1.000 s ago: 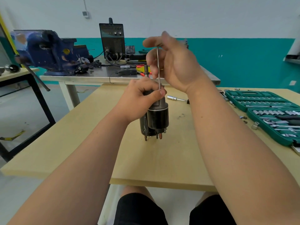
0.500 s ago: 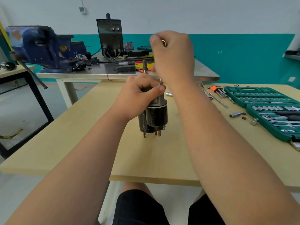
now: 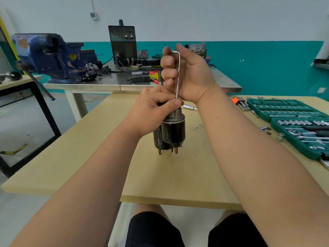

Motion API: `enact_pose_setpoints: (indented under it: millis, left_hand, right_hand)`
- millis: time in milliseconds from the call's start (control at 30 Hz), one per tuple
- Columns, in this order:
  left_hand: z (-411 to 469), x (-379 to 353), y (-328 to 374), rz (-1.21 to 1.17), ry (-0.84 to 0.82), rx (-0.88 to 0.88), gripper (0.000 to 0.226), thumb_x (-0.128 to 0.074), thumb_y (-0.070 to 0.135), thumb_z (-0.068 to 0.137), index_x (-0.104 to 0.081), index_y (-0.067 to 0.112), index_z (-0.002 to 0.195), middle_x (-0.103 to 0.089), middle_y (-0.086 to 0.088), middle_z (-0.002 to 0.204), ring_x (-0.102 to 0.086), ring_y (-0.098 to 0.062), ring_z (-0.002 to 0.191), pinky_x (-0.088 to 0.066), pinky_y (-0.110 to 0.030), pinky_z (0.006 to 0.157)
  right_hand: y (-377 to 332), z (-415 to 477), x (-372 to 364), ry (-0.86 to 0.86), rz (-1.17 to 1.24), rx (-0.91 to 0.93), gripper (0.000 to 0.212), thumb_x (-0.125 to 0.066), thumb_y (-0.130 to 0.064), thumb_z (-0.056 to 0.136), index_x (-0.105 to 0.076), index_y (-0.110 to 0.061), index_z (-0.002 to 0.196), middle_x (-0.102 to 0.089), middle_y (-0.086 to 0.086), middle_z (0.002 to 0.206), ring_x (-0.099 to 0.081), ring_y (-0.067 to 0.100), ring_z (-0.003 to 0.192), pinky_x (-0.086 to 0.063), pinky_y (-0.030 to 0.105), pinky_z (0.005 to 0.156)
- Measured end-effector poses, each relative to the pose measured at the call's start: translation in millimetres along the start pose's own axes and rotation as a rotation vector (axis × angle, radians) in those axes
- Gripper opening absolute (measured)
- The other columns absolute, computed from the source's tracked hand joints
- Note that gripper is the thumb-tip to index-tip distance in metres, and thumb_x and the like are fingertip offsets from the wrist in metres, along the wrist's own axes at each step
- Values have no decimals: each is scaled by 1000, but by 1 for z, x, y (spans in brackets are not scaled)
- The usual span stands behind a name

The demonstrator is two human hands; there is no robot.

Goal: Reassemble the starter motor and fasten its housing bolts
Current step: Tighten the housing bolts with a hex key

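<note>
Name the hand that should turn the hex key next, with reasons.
Right. The right hand grips the hex key, which stands upright over the starter motor. The left hand grips the motor's top, steadying it on the table.

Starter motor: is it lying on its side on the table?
No, the starter motor stands upright on the table, its top gripped by the left hand.

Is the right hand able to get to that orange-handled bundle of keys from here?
Probably yes: the orange key set lies uncovered on that side, nothing between. But the right hand is busy gripping the L-shaped key.
</note>
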State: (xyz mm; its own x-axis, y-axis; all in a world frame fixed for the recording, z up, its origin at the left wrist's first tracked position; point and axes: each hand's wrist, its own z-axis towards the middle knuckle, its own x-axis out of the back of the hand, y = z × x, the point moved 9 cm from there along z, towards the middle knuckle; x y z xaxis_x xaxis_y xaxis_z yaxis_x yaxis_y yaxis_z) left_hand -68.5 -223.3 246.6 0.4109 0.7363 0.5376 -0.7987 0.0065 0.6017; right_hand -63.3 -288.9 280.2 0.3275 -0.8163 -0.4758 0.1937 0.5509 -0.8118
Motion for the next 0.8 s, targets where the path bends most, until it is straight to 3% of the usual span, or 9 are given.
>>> enact_pose_setpoints:
  millis: [100, 233, 300, 400, 500, 567, 633, 700, 800]
  left_hand:
    - [-1, 1, 0, -29, 8, 2, 12, -65, 26, 89, -70, 36, 84, -63, 4, 93, -49, -18, 105, -38, -34, 91]
    - [-1, 1, -1, -75, 20, -14, 7, -67, 24, 87, -72, 28, 83, -65, 3, 94, -55, -22, 102, -45, -43, 92]
    - [1, 2, -2, -91, 34, -18, 11, -67, 22, 87, -70, 30, 80, -64, 7, 92, -57, -13, 99, -47, -34, 90]
    - [1, 3, -1, -95, 41, -31, 12, -66, 21, 88, -69, 31, 81, -63, 13, 89, -56, 2, 90, -45, -16, 82]
    - [0, 2, 0, -114, 14, -28, 15, -64, 22, 89, -68, 35, 83, -61, 12, 89, -59, -10, 92, -49, -30, 84]
    - [-1, 1, 2, -85, -5, -31, 20, -62, 22, 91, -66, 39, 81, -59, 17, 87, -57, -11, 92, -45, -34, 85]
    - [-1, 1, 4, -38, -13, -30, 23, -61, 23, 93, -66, 43, 81, -57, 22, 85, -51, -2, 93, -38, -29, 87]
    - [-1, 0, 6, -31, -25, -37, 21, -61, 21, 93, -67, 39, 83, -59, 17, 88, -52, -1, 93, -38, -25, 90]
    - [-1, -1, 8, -22, -45, -25, 19, -60, 22, 94, -67, 37, 84, -58, 6, 93, -53, -17, 98, -41, -43, 95]
  right_hand:
    - [2, -2, -2, -40, 139, -16, 27, -76, -18, 70, -62, -5, 89, -59, 7, 69, -61, 20, 63, -54, 29, 53]
    - [-6, -5, 7, 183, -29, 78, 18, -56, -21, 91, -53, -8, 78, -56, 3, 65, -57, 17, 65, -54, 27, 56]
    - [-22, -16, 15, 414, -318, 242, 23, -58, -20, 94, -51, -11, 74, -54, 0, 61, -56, 13, 60, -51, 27, 57]
    - [-61, -54, 0, 883, -1202, 646, 24, -66, -27, 87, -48, -18, 73, -48, -11, 61, -49, 2, 54, -44, 15, 56]
    - [-64, -59, -39, 932, -1594, 883, 24, -64, -32, 87, -46, -18, 77, -45, -13, 62, -44, 3, 54, -37, 11, 54]
    - [-60, -44, -30, 775, -1456, 760, 22, -60, -33, 89, -49, -17, 78, -52, -8, 63, -50, 3, 53, -40, 12, 54]
    - [-41, -24, -10, 463, -907, 482, 25, -47, -34, 97, -56, -13, 86, -60, -1, 69, -57, 11, 54, -45, 25, 55]
    - [-17, -16, -4, 199, -310, 243, 42, -33, -37, 101, -63, -8, 94, -61, 4, 69, -56, 19, 54, -43, 30, 56]
    - [-10, -12, -1, 62, -49, 157, 44, -37, -34, 92, -71, -7, 86, -55, 1, 60, -50, 16, 51, -42, 29, 58]
